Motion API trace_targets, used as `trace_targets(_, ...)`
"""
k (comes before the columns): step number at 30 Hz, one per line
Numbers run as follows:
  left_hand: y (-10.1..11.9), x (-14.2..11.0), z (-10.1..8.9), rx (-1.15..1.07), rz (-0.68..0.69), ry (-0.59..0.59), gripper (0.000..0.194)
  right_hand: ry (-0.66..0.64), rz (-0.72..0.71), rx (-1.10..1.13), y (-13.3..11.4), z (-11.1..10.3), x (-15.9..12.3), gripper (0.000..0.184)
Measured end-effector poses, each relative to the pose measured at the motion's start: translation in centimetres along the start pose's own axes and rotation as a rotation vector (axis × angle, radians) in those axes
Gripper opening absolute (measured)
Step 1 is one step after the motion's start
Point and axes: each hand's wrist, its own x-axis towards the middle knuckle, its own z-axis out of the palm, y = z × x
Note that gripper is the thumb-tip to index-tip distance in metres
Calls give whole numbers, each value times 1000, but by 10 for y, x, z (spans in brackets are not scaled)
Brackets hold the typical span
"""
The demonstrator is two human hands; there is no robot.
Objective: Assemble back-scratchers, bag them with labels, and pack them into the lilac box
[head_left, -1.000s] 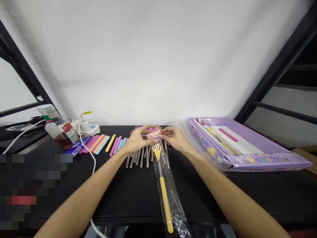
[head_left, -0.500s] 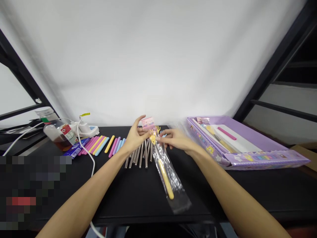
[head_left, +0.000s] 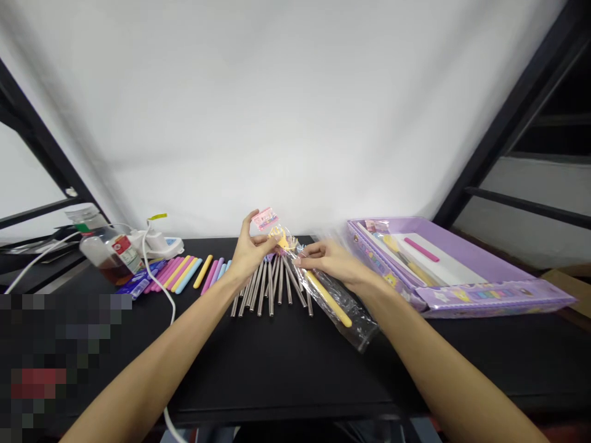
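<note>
My left hand (head_left: 249, 252) pinches the top of a clear plastic bag (head_left: 341, 307) by its pink header card (head_left: 265, 219). Inside the bag lies a yellow back scratcher (head_left: 323, 294) with a claw head. My right hand (head_left: 325, 261) grips the bag a little lower, fingers closed on the plastic. The bag slants down to the right above the black table (head_left: 277, 363). Several bare metal rods (head_left: 265, 289) lie fanned out on the table just under both hands.
Several pink, yellow and blue handle sleeves (head_left: 184, 271) lie in a row at the left, beside a bottle (head_left: 104, 246) and a white power strip (head_left: 154, 242) with its cable. An open purple box (head_left: 462, 277) stands at the right. Black shelf frames flank both sides.
The bagged scratcher has swung from pointing toward me to slanting right, its lower end lifted off the table's front edge. My left hand has raised the header card.
</note>
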Motion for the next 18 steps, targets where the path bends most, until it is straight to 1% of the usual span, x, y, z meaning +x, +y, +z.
trace_targets(2,5,5,16,-27,-34,-10,97,31,-42,-63,-9,-18,-9,31)
trace_targets(3,7,9,25,-22,-51,-19,97,73,-60,-106,-14,-31,-14,32)
trace_targets(5,9,17,48,31,-73,-60,92,196,-85,-186,-22,-63,-23,36)
trace_targets(7,6,24,73,127,-93,-155,78,316,-85,-221,-27,-101,-28,37)
trace_targets(9,-1,29,98,245,-94,-282,54,408,-52,-210,-24,-141,-28,33)
trace_targets(11,-12,30,122,346,-57,-411,37,507,52,-174,-13,-174,-26,22)
trace_targets(12,-17,29,132,376,-33,-467,33,558,114,-176,-5,-187,-25,17)
trace_targets(13,-22,27,141,390,-13,-513,33,601,182,-217,5,-197,-23,14)
trace_targets(15,-31,22,155,399,0,-579,34,618,261,-271,26,-205,-22,15)
trace_targets(18,-38,16,166,418,1,-612,34,561,327,-357,54,-201,-23,19)
